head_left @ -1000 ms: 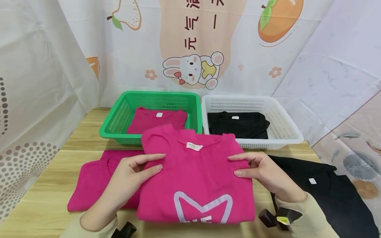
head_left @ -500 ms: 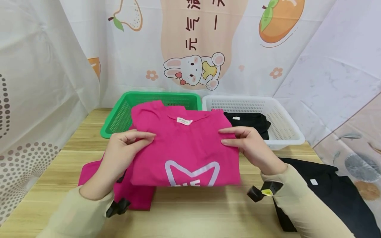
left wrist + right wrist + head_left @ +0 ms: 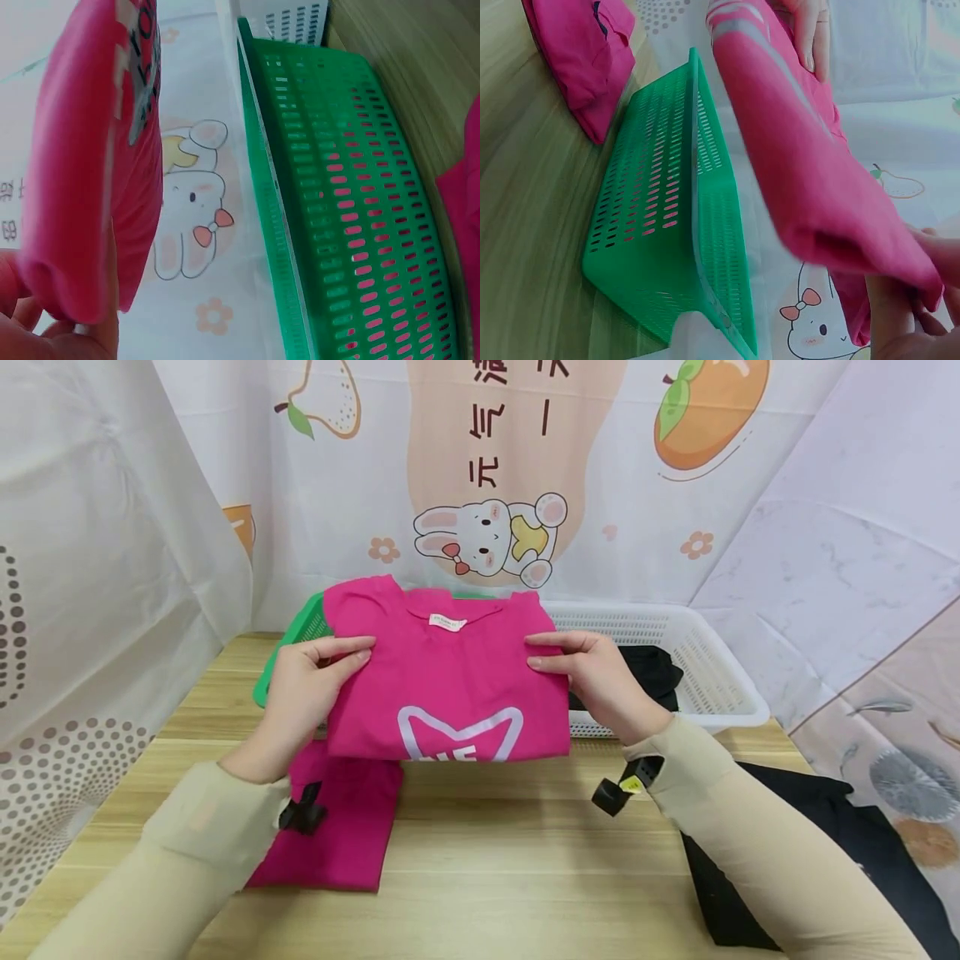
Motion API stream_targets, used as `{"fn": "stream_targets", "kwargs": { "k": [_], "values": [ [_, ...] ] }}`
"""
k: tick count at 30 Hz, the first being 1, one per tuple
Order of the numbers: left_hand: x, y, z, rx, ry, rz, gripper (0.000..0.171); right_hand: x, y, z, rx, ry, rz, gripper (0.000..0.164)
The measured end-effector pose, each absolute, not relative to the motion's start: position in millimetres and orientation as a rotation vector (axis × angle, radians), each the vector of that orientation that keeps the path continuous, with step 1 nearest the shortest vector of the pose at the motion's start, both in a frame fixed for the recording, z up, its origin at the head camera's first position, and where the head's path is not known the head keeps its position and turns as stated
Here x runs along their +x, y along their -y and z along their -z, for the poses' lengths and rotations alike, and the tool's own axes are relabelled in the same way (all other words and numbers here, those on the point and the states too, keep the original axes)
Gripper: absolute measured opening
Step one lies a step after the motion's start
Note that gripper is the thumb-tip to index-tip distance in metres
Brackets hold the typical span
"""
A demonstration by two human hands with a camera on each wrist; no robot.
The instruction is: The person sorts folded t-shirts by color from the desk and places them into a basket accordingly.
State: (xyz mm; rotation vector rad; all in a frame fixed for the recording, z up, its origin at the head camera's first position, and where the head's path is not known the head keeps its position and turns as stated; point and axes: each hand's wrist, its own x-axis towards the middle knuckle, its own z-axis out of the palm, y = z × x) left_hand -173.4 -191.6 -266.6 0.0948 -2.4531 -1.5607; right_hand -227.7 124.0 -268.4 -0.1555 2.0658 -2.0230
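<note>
A folded pink T-shirt (image 3: 450, 677) with a pale outlined print and a white neck label hangs in the air between both hands. My left hand (image 3: 307, 685) pinches its left side between thumb and fingers. On the opposite side my right hand (image 3: 600, 681) pinches it the same way. In the head view the shirt covers most of the green basket (image 3: 300, 631). Both wrist views show the shirt above the rim of that basket, and pink cloth (image 3: 364, 255) shows through the basket's slots.
A white basket (image 3: 723, 672) holding a folded black shirt (image 3: 648, 672) stands right of the green one. Another folded pink shirt (image 3: 345, 835) lies on the wooden table (image 3: 517, 877) at front left. More black clothing (image 3: 723, 868) lies at the right edge, partly behind my sleeve.
Both hands have carried the folded pink T-shirt up and away from me, slightly left, from above the table to over the green basket. The baskets stay in place.
</note>
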Motion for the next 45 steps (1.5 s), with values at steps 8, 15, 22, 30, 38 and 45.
{"fn": "stream_targets", "kwargs": {
  "k": [8, 15, 22, 30, 38, 45],
  "values": [
    [-199, 197, 258, 0.117, 2.580, 1.523, 0.042, -249, -107, 258, -0.080, -2.098, 2.016, 0.041],
    [-220, 202, 259, 0.097, 2.633, 1.407, 0.045, -270, -91, 255, -0.033, -2.149, 2.047, 0.040],
    [-241, 208, 261, 0.056, 2.656, 1.232, 0.045, -286, -77, 257, 0.034, -2.178, 2.081, 0.038],
    [-260, 216, 270, 0.117, 2.652, 1.084, 0.044, -301, -63, 269, 0.044, -2.209, 2.105, 0.034],
    [-272, 224, 284, 0.178, 2.678, 1.010, 0.048, -309, -47, 290, 0.009, -2.280, 2.017, 0.035],
    [-272, 230, 297, 0.175, 2.649, 0.976, 0.047, -311, -39, 302, -0.056, -2.291, 1.973, 0.038]
  ]
}}
